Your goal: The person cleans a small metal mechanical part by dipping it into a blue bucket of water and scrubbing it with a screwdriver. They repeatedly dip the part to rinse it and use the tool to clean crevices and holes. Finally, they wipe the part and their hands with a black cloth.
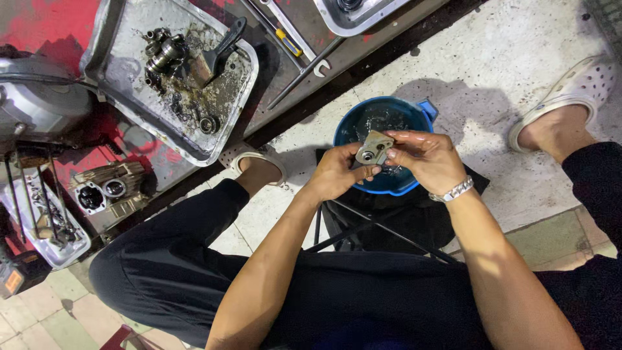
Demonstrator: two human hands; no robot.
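Note:
A small flat grey metal engine part with round holes is held up between both hands, just over a blue plastic bowl that holds liquid. My left hand grips the part from below and the left. My right hand, with a metal wrist bracelet, pinches its right edge with the fingertips. The bowl stands on the pale concrete floor between my feet.
A greasy metal tray at upper left holds a brush and small engine parts. A wrench and screwdriver lie beside it. An engine cylinder head and a tray of tools sit at left. A folding stool's legs are under me.

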